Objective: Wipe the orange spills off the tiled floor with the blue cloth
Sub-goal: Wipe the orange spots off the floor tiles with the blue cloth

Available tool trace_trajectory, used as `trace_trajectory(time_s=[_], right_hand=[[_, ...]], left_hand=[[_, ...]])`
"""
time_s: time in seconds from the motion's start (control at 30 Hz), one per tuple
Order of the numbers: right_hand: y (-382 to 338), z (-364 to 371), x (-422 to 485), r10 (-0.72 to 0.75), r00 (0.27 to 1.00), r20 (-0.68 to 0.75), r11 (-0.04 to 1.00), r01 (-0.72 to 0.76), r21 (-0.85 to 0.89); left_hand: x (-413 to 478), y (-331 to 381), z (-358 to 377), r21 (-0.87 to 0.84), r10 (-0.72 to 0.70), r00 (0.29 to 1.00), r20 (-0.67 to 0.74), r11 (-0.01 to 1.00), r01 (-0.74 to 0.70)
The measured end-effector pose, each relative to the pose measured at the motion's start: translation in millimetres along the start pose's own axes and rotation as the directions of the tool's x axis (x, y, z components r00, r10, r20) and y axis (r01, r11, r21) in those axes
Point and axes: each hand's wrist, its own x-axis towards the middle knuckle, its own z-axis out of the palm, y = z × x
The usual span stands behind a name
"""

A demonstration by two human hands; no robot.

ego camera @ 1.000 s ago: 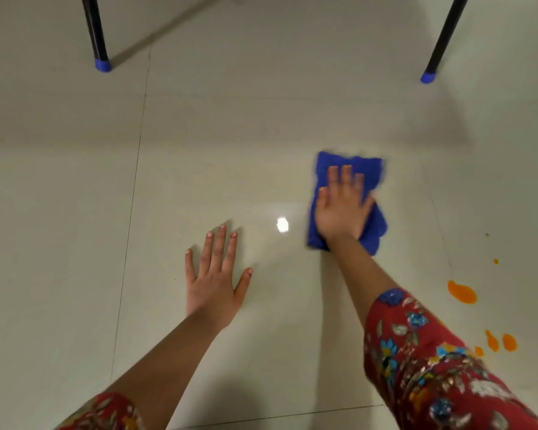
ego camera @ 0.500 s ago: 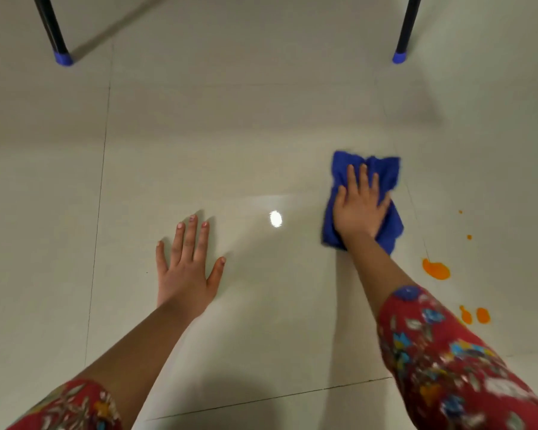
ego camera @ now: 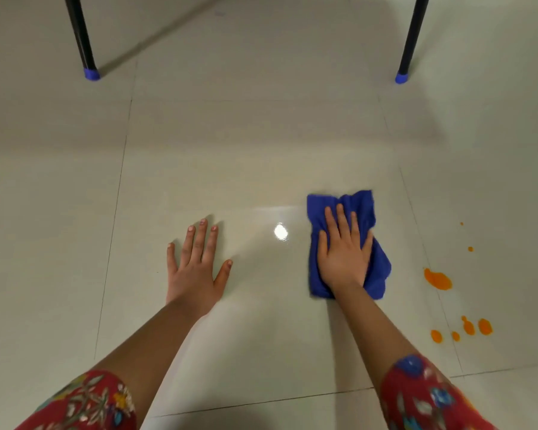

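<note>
A bunched blue cloth lies on the pale tiled floor, right of centre. My right hand presses flat on top of it, fingers spread and pointing away from me. Flat on the bare tile to the left rests my left hand, fingers apart and holding nothing. An orange spill sits a short way right of the cloth, not touching it. Several smaller orange drops lie nearer to me, and two tiny orange specks lie farther away.
Two black furniture legs with blue caps stand at the back, one at the left and one at the right. Grout lines cross the floor. A bright light reflection shines between my hands.
My right hand has stayed pressed on the cloth, which has shifted slightly on the floor and is more bunched. The view has moved a little. My left hand has stayed planted.
</note>
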Motion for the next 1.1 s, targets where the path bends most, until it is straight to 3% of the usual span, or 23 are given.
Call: trace_trajectory(time_s=[0.07, 0.13, 0.2, 0.27, 0.33, 0.4, 0.47, 0.53, 0.6, 0.63, 0.7, 0.77, 0.8, 0.83, 0.87, 0.97, 1.03, 1.1], right_hand=[[-22, 2, 26, 0.062, 0.998, -0.008, 0.998, -0.062, 0.029], [-49, 8, 29, 0.000, 1.000, -0.011, 1.000, 0.000, 0.030], [-66, 14, 5, -0.179, 0.983, -0.036, 0.983, 0.180, 0.024], [-61, 17, -43, -0.422, 0.907, 0.008, 0.906, 0.421, 0.031], [-30, 16, -83, -0.565, 0.823, 0.060, 0.824, 0.566, 0.011], [7, 10, -83, -0.521, 0.853, 0.031, 0.854, 0.520, 0.013], [24, 5, -55, -0.287, 0.958, 0.000, 0.958, 0.287, -0.010], [9, 0, -15, -0.067, 0.997, -0.036, 0.998, 0.067, -0.007], [-30, 3, -4, -0.047, 0.998, -0.032, 0.998, 0.048, 0.027], [-48, 10, -15, -0.133, 0.991, -0.032, 0.991, 0.133, 0.023], [-70, 25, -67, -0.432, 0.902, 0.007, 0.902, 0.432, 0.000], [-59, 30, -133, -0.700, 0.705, 0.117, 0.710, 0.704, 0.004], [-49, 27, -150, -0.761, 0.629, 0.157, 0.641, 0.766, 0.038], [-34, 22, -147, -0.784, 0.601, 0.153, 0.616, 0.785, 0.069], [-23, 21, -135, -0.757, 0.641, 0.128, 0.651, 0.757, 0.057], [-30, 17, -74, -0.419, 0.907, 0.044, 0.907, 0.420, -0.018], [-72, 20, -60, -0.274, 0.962, 0.000, 0.961, 0.274, -0.031], [-120, 32, -84, -0.381, 0.925, -0.009, 0.924, 0.380, -0.046]], left_hand=[[0, 0, 0, -0.001, -0.003, 1.000, 0.002, 1.000, 0.003], [0, -1, 0, -0.001, 0.001, 1.000, 0.001, 1.000, -0.001], [0, -1, 0, 0.000, 0.004, 1.000, -0.010, 1.000, -0.004], [1, 0, -1, -0.016, 0.009, 1.000, -0.018, 1.000, -0.009], [2, 0, -2, -0.020, 0.008, 1.000, -0.010, 1.000, -0.009], [2, 1, -2, -0.011, 0.000, 1.000, 0.008, 1.000, 0.000], [2, 2, -2, 0.000, -0.007, 0.999, 0.035, 1.000, 0.007], [5, 2, -5, -0.029, 0.002, 0.997, 0.076, 1.000, 0.000], [7, -3, -15, -0.103, 0.036, 0.991, 0.130, 0.994, -0.023], [4, -8, -20, -0.131, 0.049, 0.991, 0.127, 0.991, -0.032], [-10, -23, -30, -0.149, 0.019, 0.999, 0.049, 0.989, -0.011], [-36, -42, -34, -0.172, -0.090, 0.994, -0.057, 0.982, 0.079], [-54, -57, -33, -0.178, -0.165, 0.983, -0.081, 0.973, 0.149], [-69, -70, -30, -0.180, -0.228, 0.970, -0.089, 0.961, 0.210], [-86, -81, -26, -0.175, -0.277, 0.958, -0.077, 0.950, 0.261], [-122, -100, -15, -0.154, -0.342, 0.939, -0.037, 0.930, 0.333], [-133, -101, -9, -0.165, -0.337, 0.940, -0.048, 0.931, 0.325], [-132, -98, -7, -0.179, -0.333, 0.941, -0.067, 0.931, 0.317]])
